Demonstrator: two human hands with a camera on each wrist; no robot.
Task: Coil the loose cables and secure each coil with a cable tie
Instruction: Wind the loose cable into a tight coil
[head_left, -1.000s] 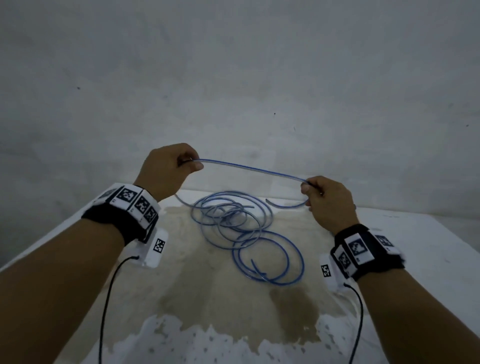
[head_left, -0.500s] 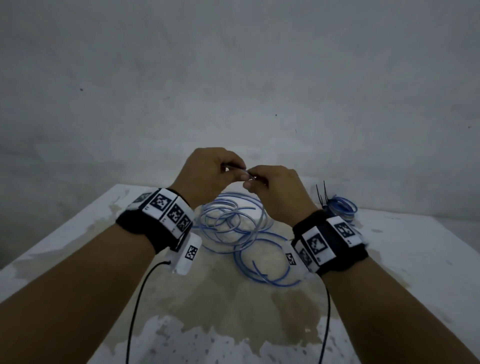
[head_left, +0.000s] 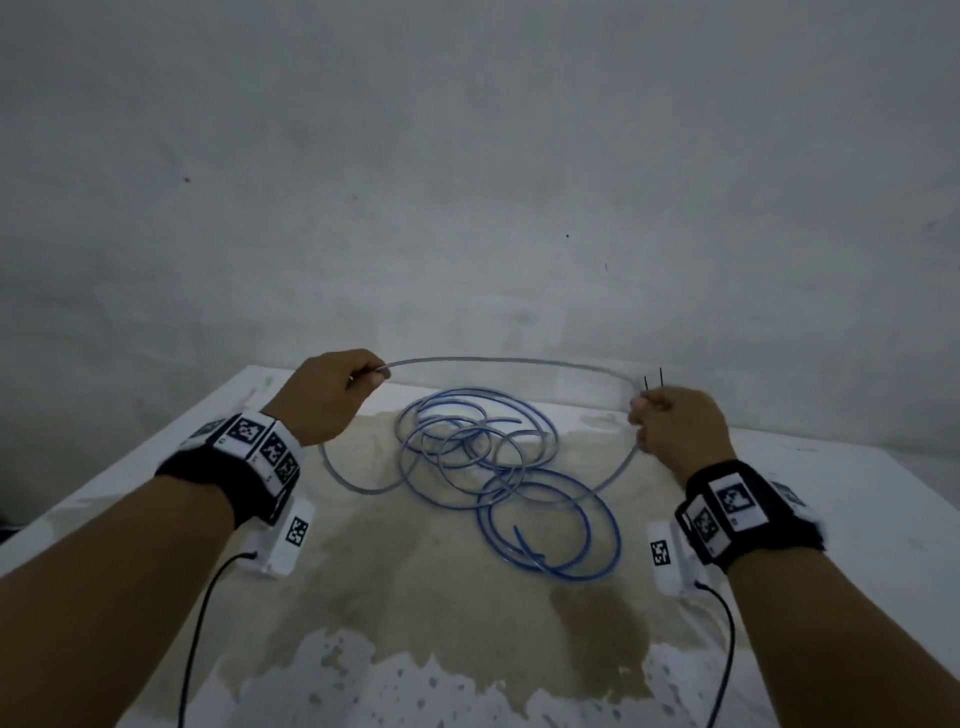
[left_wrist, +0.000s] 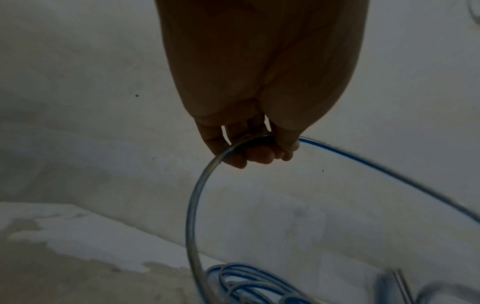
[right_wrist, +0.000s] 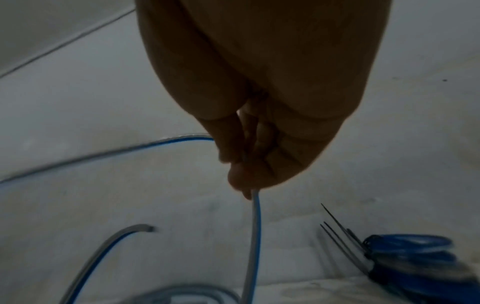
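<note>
A loose blue cable (head_left: 485, 447) lies in tangled loops on the stained white table (head_left: 156, 457). A span of it (head_left: 498, 361) arcs in the air between my hands. My left hand (head_left: 363, 379) pinches the cable at the left, with a loop (left_wrist: 193, 205) hanging below its fingers. My right hand (head_left: 644, 415) grips the cable at the right; the strand (right_wrist: 253, 236) drops from its fist toward the table. A free cable end (right_wrist: 148, 228) shows in the right wrist view.
A finished blue coil (right_wrist: 413, 253) with black cable ties (right_wrist: 340, 232) sticking up sits on the table by my right hand; two tie tips (head_left: 653, 376) poke above that hand in the head view. A grey wall stands right behind the table.
My hands were together above the coil half a second ago. They have now spread wide apart, drawing a long arc of cable between them.
</note>
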